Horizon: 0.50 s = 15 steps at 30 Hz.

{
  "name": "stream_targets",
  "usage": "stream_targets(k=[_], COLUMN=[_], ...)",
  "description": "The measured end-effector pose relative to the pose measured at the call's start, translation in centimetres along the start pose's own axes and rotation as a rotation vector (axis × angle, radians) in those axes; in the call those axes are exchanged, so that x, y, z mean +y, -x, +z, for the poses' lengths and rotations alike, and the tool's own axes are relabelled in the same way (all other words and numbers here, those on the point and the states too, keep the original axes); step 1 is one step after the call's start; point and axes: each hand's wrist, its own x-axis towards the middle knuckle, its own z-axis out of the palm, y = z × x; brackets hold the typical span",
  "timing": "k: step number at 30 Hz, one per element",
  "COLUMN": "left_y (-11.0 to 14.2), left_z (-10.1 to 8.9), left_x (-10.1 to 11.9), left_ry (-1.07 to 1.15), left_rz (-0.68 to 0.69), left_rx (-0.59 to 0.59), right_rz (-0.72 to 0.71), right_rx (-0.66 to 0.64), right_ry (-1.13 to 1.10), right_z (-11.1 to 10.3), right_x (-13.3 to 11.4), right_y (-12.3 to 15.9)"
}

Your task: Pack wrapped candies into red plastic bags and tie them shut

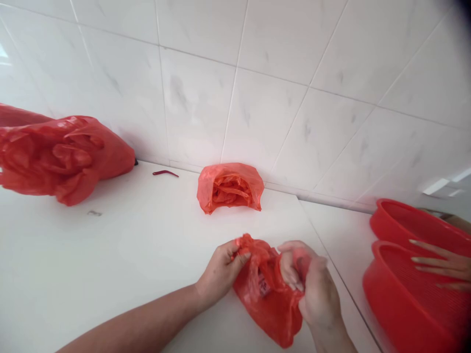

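Note:
A thin red plastic bag (265, 314) hangs between my two hands above the white table. My left hand (221, 272) pinches its upper left edge between thumb and fingers. On the other side, my right hand (318, 289) is closed on the bag's upper right part, somewhat blurred, with its fingers curled around the film. A small patch with dark marks shows at the middle of the bag; whether it is print or something inside I cannot tell. Just beyond my hands, a second red plastic bag (206, 189) stands against the wall with its mouth facing me and crumpled red plastic within.
A large bundle of red plastic bags (110, 157) lies at the left by the tiled wall (198, 98). A thin dark red strip (165, 173) rests on the white table (147, 235). At the right are two red baskets (382, 279), with another person's hand (441, 264) over them.

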Motion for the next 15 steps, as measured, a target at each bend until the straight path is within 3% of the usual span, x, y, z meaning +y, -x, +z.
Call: stream_targets(k=[4,7,10,13,15], left_y=[0.1,0.2,0.4,0.7,0.8], left_z=[0.0,0.2,0.5,0.6,0.5], left_x=[0.5,0.7,0.6,0.2,0.1], left_ry=[0.135,0.03,-0.189,-0.393,-0.485], left_rz=[-0.123,-0.094,-0.026,0.094,0.256], left_rx=[0.107,0.088,0.007,0.034,0.079], right_rz=[0.167,0.221,0.187,0.13,0.148], right_rx=[0.067,-0.052,-0.157,-0.013,0.083], right_ry=[0.043,0.19,0.315,0.359,0.331], right_z=[0.4,1.6,2.3,2.2,2.0], right_x=[0.0,0.3,0.9,1.3,1.5], right_y=[-0.1,0.1,0.0,-0.3,-0.5])
